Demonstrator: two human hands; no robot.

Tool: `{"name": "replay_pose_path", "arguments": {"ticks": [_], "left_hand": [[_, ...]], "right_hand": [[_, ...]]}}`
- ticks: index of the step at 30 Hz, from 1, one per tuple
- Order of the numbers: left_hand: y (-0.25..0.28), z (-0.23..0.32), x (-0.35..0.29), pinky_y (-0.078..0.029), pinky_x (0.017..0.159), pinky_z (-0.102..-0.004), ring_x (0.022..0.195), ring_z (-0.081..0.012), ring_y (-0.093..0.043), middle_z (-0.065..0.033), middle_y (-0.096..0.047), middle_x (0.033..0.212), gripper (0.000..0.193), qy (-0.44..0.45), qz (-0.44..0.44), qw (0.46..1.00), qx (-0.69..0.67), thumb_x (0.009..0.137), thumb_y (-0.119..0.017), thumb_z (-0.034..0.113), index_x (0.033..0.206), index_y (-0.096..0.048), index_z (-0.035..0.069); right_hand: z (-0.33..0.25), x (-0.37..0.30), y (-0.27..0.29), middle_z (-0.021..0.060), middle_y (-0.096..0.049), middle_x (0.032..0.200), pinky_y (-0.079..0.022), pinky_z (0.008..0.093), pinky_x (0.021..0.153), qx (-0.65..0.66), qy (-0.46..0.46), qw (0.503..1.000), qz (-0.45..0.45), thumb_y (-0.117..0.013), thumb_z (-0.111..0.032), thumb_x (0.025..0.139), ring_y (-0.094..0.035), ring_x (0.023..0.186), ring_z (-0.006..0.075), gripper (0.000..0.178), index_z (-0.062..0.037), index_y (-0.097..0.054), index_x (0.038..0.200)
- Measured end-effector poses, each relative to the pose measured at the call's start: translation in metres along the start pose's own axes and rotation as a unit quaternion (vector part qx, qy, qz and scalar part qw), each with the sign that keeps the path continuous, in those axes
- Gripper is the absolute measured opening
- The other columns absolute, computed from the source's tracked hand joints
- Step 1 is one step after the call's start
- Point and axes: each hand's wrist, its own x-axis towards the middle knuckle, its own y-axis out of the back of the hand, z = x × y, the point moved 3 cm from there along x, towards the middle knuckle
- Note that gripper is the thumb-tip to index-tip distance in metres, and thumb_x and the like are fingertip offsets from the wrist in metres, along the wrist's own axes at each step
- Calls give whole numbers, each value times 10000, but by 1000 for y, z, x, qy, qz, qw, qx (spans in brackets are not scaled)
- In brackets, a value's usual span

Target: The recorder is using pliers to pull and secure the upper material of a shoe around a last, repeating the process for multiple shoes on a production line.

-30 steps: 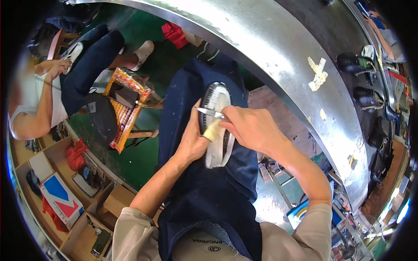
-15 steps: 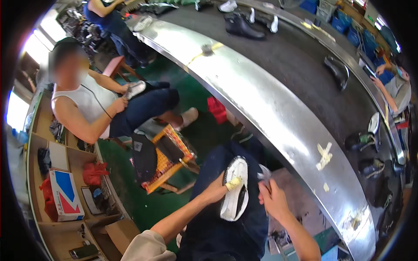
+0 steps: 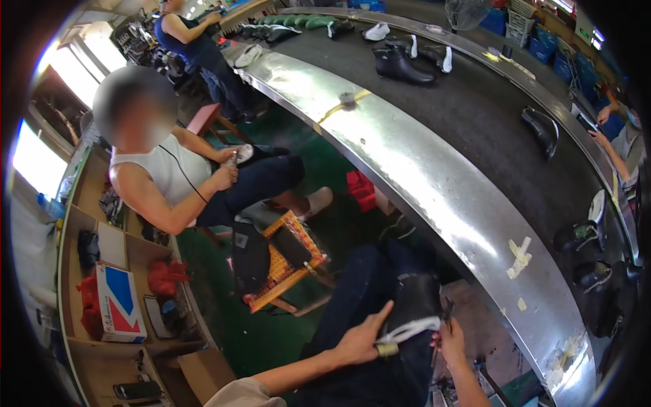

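A black boot [image 3: 415,298] lies on its side across my lap, with its white underside strip facing toward me. My left hand [image 3: 359,342] holds it from the left, its index finger stretched along the black upper and yellow tape wrapped round one finger. At the right end of the white strip, my right hand [image 3: 451,346] is closed round metal pincers [image 3: 447,311], whose head is upright beside the boot. Whether the jaws touch the boot's edge I cannot tell.
A metal-edged conveyor bench [image 3: 407,169] curves past on my right, bearing several black boots [image 3: 403,64]. On my left stand a woven stool [image 3: 285,261] and wooden shelves [image 3: 74,220] with a carton [image 3: 119,302]. A seated co-worker [image 3: 163,176] handles a shoe.
The boot has turned over from its white underside facing up to its black side showing. My right hand has brought the pincers down against the boot's right side. The view has shifted slightly.
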Motion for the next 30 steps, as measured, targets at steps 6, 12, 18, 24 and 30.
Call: {"name": "replay_pose_path", "arguments": {"ticks": [6, 12, 18, 24, 30], "left_hand": [[-4, -19, 11, -330, 1212, -361, 1480, -260, -403, -180, -406, 1608, 973, -99, 230, 909, -334, 915, -786, 213, 1657, -176, 53], [-16, -25, 23, -288, 1228, -370, 1514, -248, -319, -165, -272, 1666, 1026, -141, 113, 903, -390, 969, -735, 151, 1670, 10, 72], [-27, -21, 16, -203, 1260, -386, 1549, -266, -237, -188, -162, 1701, 1066, -148, 61, 904, -395, 987, -681, 83, 1654, 150, 106], [-24, -19, 16, -211, 1253, -384, 1546, -299, -241, -231, -133, 1698, 1060, -176, 110, 952, -226, 989, -651, 46, 1637, 187, 69], [-27, -25, -3, -325, 1218, -460, 1477, -288, -401, -141, -386, 1617, 728, 69, 26, 689, -721, 1068, -497, 395, 1654, -198, 84]], "right_hand": [[-84, -36, -25, 15, -598, 777, -475, 245, 631, -99, 212, 972, -5, -555, -245, 1089, -565, 694, 75, 251, -42, -605, 1228], [-106, -31, -51, 184, -687, 924, -543, 473, 718, -441, 435, 775, -124, -594, -167, 1019, -701, 813, 349, 219, -40, -567, 1194], [-125, -45, -67, 170, -681, 893, -549, 480, 671, -587, 470, 627, -202, -641, -116, 950, -691, 825, 391, 174, -38, -579, 1093], [-130, -55, -68, 199, -689, 743, -558, 466, 623, -657, 432, 601, -143, -603, -159, 987, -711, 708, 397, 182, 17, -589, 1031], [-119, -68, -93, 244, -672, 712, -541, 484, 592, -557, 303, 736, -237, -562, -174, 1037, -691, 683, 421, 253, 77, -536, 1017]]}}
